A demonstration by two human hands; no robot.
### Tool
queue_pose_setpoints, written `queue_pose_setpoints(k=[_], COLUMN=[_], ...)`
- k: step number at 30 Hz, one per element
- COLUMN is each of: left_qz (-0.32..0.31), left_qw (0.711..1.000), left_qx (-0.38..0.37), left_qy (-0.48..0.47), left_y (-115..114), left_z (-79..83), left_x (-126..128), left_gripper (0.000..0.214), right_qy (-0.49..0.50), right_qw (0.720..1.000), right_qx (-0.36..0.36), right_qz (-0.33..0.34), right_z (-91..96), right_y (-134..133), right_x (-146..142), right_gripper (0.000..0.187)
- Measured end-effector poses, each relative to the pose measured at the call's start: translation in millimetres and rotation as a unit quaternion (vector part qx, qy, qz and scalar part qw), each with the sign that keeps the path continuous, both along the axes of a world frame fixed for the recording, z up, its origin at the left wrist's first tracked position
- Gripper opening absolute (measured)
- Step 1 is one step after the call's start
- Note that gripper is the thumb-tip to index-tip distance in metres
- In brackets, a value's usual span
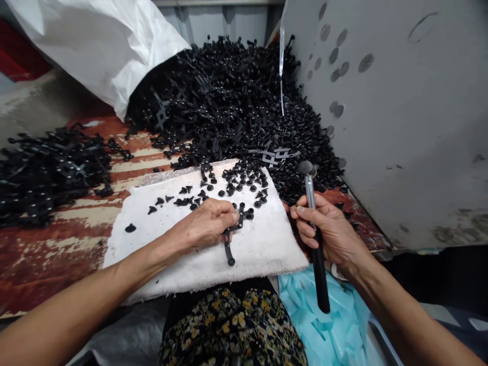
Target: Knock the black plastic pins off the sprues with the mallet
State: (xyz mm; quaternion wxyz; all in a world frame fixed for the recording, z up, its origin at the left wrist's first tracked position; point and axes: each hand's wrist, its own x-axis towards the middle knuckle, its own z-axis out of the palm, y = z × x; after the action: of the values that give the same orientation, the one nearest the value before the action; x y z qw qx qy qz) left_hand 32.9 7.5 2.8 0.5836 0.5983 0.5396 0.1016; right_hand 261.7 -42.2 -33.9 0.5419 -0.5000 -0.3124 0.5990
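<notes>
My left hand (208, 222) is closed in a pinch on a black jointed plastic piece (229, 249) over a white cloth (160, 274). One arm of that piece points down towards me; its other arms, with round ends, stick out to the right of my fingers. In my right hand (330, 223), beyond the cloth's right edge, is a small hammer (322, 279) with a black grip and a metal shaft. Its round metal head points up and away from me. Several loose black flat-headed pegs (231, 188) lie on the cloth just past my left hand.
A large heap of black plastic parts (229, 101) rises behind the cloth, partly under a white sack (102, 40). A second pile of joined black pieces (49, 173) lies left on the worn red table (87, 218). A grey panel (400, 127) bounds the right; a turquoise bag (305, 315) lies below.
</notes>
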Motion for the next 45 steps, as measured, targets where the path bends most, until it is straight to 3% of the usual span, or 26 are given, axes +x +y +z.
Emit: queue_pose_setpoints(k=[6,10,16,20,25,34,38,40,43,45], left_qz=[-0.018,-0.049,-0.085,-0.081,-0.074,-0.064,-0.063,-0.063,-0.066,-0.066], left_qw=[0.999,0.996,0.988,0.988,0.986,0.988,0.989,0.989,0.989,0.988], left_qx=[0.04,0.069,0.118,0.113,0.132,0.107,0.115,0.112,0.118,0.128], left_qy=[0.03,0.034,0.052,0.062,0.073,0.087,0.074,0.071,0.067,0.056], left_y=[2,5,12,7,0,0,-2,-3,-3,-3], left_z=[3.1,0.9,1.3,-0.4,-0.4,2.7,0.4,0.1,-0.5,-1.8], left_x=[-1,-5,-4,-4,-3,0,-1,-2,-3,-3], left_gripper=[0.026,0.024,0.025,0.024,0.024,0.022,0.023,0.023,0.025,0.024], right_qy=[-0.114,-0.274,-0.37,-0.455,-0.535,-0.603,-0.658,-0.656,-0.604,-0.591], right_qw=[0.991,0.952,0.911,0.854,0.769,0.702,0.65,0.648,0.688,0.688], right_qx=[0.062,0.131,0.167,0.235,0.319,0.368,0.367,0.373,0.399,0.42], right_qz=[0.014,0.041,0.075,0.087,0.142,0.091,0.095,0.1,0.057,0.027], right_z=[16.7,24.3,16.2,20.0,22.8,32.8,30.1,29.0,30.5,30.5], right_y=[5,-1,0,0,-21,-40,-38,-40,-45,-48], right_x=[3,4,4,5,4,-6,-10,-11,-12,-12], right_gripper=[0.023,0.026,0.031,0.037,0.048,0.056,0.051,0.054,0.065,0.071])
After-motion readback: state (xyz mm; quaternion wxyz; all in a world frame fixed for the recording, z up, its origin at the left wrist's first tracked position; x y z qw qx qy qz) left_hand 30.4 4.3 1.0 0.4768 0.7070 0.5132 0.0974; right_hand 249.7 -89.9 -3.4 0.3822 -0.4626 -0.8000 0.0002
